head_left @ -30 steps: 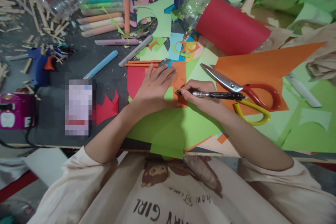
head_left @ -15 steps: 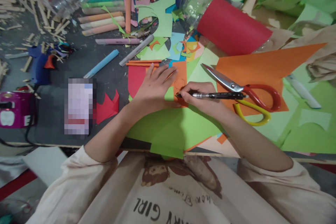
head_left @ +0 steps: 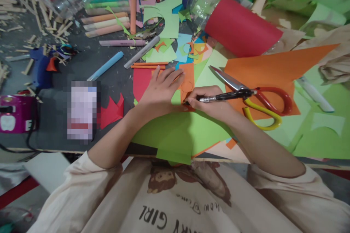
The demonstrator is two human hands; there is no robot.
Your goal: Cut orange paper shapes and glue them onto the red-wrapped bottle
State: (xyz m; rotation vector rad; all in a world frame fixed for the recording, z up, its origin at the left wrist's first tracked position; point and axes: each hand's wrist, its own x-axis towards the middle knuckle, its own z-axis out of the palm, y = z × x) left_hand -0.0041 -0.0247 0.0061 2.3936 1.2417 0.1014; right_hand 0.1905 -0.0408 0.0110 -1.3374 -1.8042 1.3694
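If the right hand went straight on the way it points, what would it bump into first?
Probably the left hand, spread flat just ahead. The right hand holds a black pen, whose tip would lead across the orange paper; the exact gap is hard to judge.

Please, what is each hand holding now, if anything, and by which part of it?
The right hand holds the black pen near its writing tip. The left hand grips nothing visible; it rests on orange paper.
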